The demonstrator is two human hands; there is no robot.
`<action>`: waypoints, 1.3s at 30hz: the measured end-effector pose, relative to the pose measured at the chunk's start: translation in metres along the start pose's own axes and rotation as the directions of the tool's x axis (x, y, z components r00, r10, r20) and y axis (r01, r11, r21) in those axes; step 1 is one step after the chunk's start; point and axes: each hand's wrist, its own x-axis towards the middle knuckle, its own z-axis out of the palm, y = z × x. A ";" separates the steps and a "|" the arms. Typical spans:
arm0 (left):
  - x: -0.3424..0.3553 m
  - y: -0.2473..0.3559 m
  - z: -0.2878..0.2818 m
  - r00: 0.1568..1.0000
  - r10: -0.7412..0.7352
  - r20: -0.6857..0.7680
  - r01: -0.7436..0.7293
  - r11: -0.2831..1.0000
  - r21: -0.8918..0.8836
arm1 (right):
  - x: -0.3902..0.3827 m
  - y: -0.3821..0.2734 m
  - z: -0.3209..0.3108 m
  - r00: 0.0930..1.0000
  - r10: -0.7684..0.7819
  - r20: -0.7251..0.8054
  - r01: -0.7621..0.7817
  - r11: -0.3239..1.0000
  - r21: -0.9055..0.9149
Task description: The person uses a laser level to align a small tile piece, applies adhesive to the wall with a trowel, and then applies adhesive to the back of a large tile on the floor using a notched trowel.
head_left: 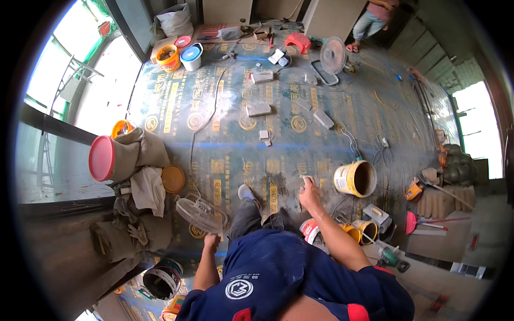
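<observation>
My right hand [309, 195] is stretched out ahead of me over the covered floor, fingers curled closed. A small greyish bit seems to show at its fingertips, too small to name. To its right, a yellow and white bucket [347, 178] lies tipped with its mouth toward the right. My left hand [211, 243] hangs low by my side, curled into a fist. Just beyond it is a grey fan [199, 215] with a round wire guard. I cannot tell whether the fist touches the fan or holds anything.
Behind my right arm stand yellow buckets [368, 231] and a red and white bucket [310, 229]. A dark bucket [163, 279] is at lower left, sacks [152, 148] at left. Grey blocks [259, 109] and a cable [215, 101] lie ahead. A person [370, 24] stands far right.
</observation>
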 end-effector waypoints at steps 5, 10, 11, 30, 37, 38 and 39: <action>-0.011 0.218 -0.016 0.958 0.262 -0.118 -0.287 0.879 -0.380 | 0.138 0.006 -0.005 0.990 0.112 0.087 -0.116 0.992 0.051; 0.021 0.284 -0.003 0.902 0.274 -0.334 -0.427 0.686 -0.589 | 0.300 0.036 0.009 0.991 -0.035 0.130 0.016 0.989 0.144; 0.033 0.270 0.007 0.913 0.247 -0.326 -0.400 0.703 -0.588 | 0.332 0.047 0.017 0.987 -0.040 0.156 0.020 0.992 0.127; 0.022 0.422 0.363 0.706 -0.708 -0.025 0.550 0.570 -0.611 | 0.835 0.146 0.357 0.638 -0.032 0.769 0.426 0.847 -0.318; 0.028 0.419 0.456 0.572 -0.816 0.087 0.652 0.388 -0.652 | 0.784 0.174 0.480 0.529 -0.094 0.844 0.589 0.756 -0.285; 0.030 0.415 0.466 0.567 -0.817 0.105 0.657 0.371 -0.656 | 0.777 0.181 0.496 0.523 -0.131 0.842 0.628 0.727 -0.277; 0.027 0.411 0.480 0.546 -0.828 0.128 0.671 0.341 -0.659 | 0.761 0.189 0.506 0.473 -0.090 0.876 0.645 0.713 -0.275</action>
